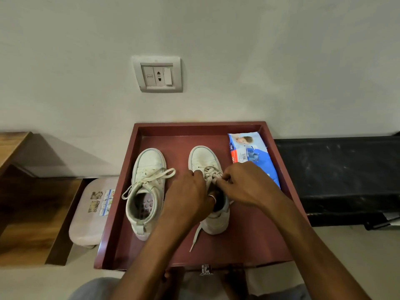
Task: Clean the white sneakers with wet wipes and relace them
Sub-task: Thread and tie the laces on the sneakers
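Tray, centre frame. Left sneaker stood laced, untouched. Left hand and right hand met over right sneaker, fingers curled together and pinching its laces. Wipes pack lay at the tray's upper right.

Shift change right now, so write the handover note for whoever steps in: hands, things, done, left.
Left hand grips the right sneaker at its lacing; right hand pinches the lace.
Both sneakers stand on the red tray, toes to the wall; wipes pack lies back right, beside the right sneaker.
Done: nothing certain; left sneaker is laced with loose ends, no wipe is out.
Left: likely wiping both, then lacing; the right lace has one end trailing toward the tray front.
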Tool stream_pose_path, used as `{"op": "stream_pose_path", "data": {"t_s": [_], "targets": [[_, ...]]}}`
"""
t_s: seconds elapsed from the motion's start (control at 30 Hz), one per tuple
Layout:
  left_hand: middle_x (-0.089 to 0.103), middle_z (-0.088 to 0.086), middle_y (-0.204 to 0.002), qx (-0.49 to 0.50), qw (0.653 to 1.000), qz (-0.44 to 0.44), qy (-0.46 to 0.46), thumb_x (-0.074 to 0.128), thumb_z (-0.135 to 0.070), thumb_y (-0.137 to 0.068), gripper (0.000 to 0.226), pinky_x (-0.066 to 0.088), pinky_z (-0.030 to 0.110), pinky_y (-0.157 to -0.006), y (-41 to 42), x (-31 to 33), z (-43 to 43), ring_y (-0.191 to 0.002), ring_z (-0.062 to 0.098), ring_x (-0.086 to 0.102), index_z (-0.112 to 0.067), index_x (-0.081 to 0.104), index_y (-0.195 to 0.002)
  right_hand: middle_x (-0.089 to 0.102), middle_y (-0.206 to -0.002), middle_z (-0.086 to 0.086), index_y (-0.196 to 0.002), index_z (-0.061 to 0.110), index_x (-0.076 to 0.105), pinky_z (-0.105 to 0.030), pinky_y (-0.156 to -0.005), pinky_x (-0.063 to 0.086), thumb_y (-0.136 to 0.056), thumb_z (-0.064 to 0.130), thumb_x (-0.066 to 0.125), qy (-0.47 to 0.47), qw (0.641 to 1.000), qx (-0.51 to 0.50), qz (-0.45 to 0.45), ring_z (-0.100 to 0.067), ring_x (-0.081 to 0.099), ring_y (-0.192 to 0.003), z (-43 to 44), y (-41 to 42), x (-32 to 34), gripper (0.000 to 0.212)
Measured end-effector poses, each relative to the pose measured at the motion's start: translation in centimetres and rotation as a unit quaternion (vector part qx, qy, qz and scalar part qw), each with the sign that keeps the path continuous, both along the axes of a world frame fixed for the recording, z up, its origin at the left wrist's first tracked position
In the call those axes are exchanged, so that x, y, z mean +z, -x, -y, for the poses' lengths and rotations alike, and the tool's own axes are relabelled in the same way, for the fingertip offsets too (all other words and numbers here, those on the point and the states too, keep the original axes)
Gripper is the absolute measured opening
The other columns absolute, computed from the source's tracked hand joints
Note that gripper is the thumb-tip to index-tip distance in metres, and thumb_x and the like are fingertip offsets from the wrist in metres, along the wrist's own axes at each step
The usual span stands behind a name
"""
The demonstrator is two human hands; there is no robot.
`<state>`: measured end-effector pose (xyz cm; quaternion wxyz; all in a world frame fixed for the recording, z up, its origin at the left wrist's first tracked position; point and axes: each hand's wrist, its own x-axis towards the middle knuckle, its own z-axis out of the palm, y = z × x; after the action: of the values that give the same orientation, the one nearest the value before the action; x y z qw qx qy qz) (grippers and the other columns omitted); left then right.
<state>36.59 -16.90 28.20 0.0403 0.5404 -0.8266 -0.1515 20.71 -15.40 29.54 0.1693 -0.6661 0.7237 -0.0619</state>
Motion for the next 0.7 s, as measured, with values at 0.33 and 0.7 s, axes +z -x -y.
{"op": "stream_pose_path", "data": {"t_s": [0.33, 0.7], "targets": [[0.062, 0.018, -0.091, 0.010, 0.998, -0.051, 0.045, 0.043, -0.026, -0.087, 0.019, 0.034, 0.036, -0.064, -0.9, 0.6, 0.8, -0.082, 0.037, 0.059, -0.013, 0.046, -0.075, 0.063, -0.124, 0.004, -0.131, 0.020, 0.054, -0.033, -0.093, 0.050, -0.093, 0.025, 0.060, 0.002, 0.992, -0.051, 0.114, -0.016, 0.059, -0.112, -0.1, 2.0, 0.2, 0.039], [0.052, 0.008, -0.079, 0.023, 0.986, -0.124, 0.112, 0.043, -0.021, -0.082, 0.021, 0.043, 0.040, -0.058, -2.4, 1.3, 1.2, -0.066, 0.032, 0.053, -0.005, 0.054, -0.075, 0.070, -0.082, 0.009, -0.104, 0.023, 0.066, -0.031, -0.073, 0.056, -0.094, 0.025, 0.055, 0.039, 0.975, -0.087, 0.202, -0.005, 0.066, -0.073, 0.6, 0.8, 0.8, 0.015]]}}
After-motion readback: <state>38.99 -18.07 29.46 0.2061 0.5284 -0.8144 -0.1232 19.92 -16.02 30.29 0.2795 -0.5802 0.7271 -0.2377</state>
